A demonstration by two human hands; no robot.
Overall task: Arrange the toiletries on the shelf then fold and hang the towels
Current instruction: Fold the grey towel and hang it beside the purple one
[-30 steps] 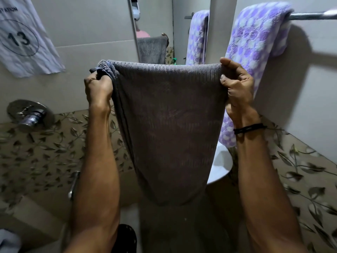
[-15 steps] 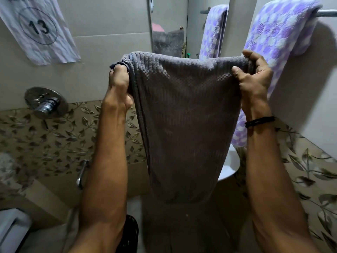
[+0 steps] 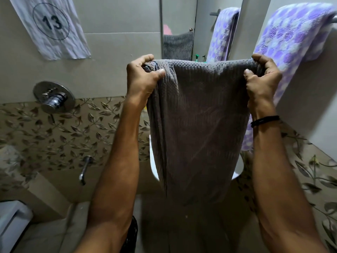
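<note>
I've got the folded grey waffle-weave towel (image 3: 198, 128) held up mid-scene. My left hand (image 3: 142, 81) clenches its top left corner, my right hand (image 3: 262, 83) grips the top right corner. The towel hangs straight down between my arms. A purple-and-white checked towel (image 3: 291, 39) is draped over the metal rail (image 3: 334, 17), far right, just behind my right hand.

Ribbed matt grey cloth towel (image 3: 198, 125), fluffy purple towel (image 3: 295, 33), shiny chrome valve (image 3: 53, 99), crumpled paper sheet (image 3: 54, 28)
</note>
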